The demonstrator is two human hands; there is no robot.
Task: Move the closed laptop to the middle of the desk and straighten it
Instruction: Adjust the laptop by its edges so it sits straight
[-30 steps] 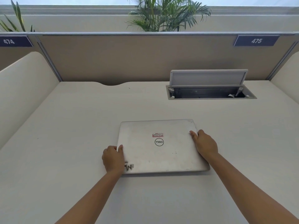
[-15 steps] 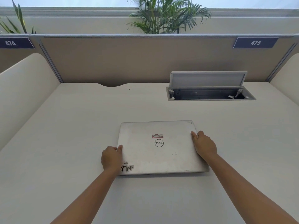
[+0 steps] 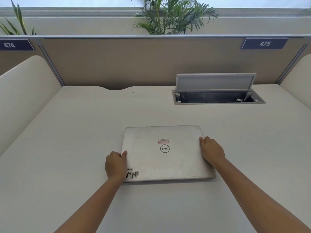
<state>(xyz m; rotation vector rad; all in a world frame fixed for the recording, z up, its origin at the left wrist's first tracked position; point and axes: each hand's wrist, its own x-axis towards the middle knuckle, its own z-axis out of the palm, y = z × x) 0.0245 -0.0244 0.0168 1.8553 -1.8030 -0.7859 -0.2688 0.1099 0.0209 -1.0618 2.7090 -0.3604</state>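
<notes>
Closed laptop (image 3: 165, 153) flat at desk (image 3: 67, 148) centre, edges roughly square. Left hand (image 3: 116, 164) clamps its 9 o'clock edge; right hand (image 3: 212, 150) clamps 3 o'clock edge, fingers curled.

The left hand (image 3: 115, 165) is covering the laptop's (image 3: 166, 153) near left corner and part of a sticker (image 3: 133, 174). The right hand (image 3: 212, 151) is hiding its right edge. Both forearms are running off the bottom edge.
</notes>
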